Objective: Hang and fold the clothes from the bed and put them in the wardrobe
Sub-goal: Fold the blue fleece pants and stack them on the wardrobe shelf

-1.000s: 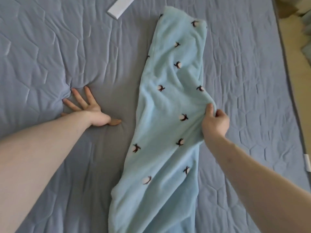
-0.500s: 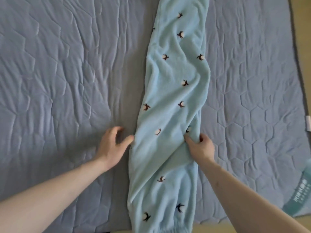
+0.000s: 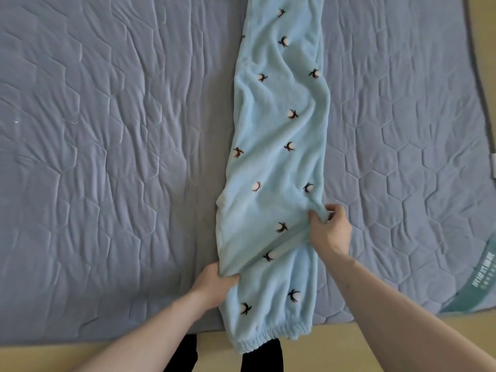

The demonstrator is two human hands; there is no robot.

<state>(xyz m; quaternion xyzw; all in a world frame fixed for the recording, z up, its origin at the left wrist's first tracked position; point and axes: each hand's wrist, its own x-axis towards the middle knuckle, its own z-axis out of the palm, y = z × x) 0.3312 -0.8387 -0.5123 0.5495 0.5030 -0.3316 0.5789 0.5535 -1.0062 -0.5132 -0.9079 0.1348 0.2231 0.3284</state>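
1. Light-blue fleece pyjama trousers point(image 3: 279, 162) with a small dark-and-white motif lie lengthwise down the grey-blue quilted bed cover point(image 3: 107, 157), folded leg over leg.
2. Elastic waistband point(image 3: 271, 338) of the trousers hangs just past the near edge of the cover.
3. Left hand point(image 3: 212, 287) at the trousers' left edge, near the waistband: fingers curled, pinching a fold of fleece.
4. Right hand point(image 3: 331, 232) at the trousers' right edge, farther up from the waistband: thumb and fingers pinch a bunched bit of fabric.
5. Teal printed strip point(image 3: 472, 280) right of the trousers, at the cover's corner.
6. Dark legs point(image 3: 260, 358) just below the waistband.
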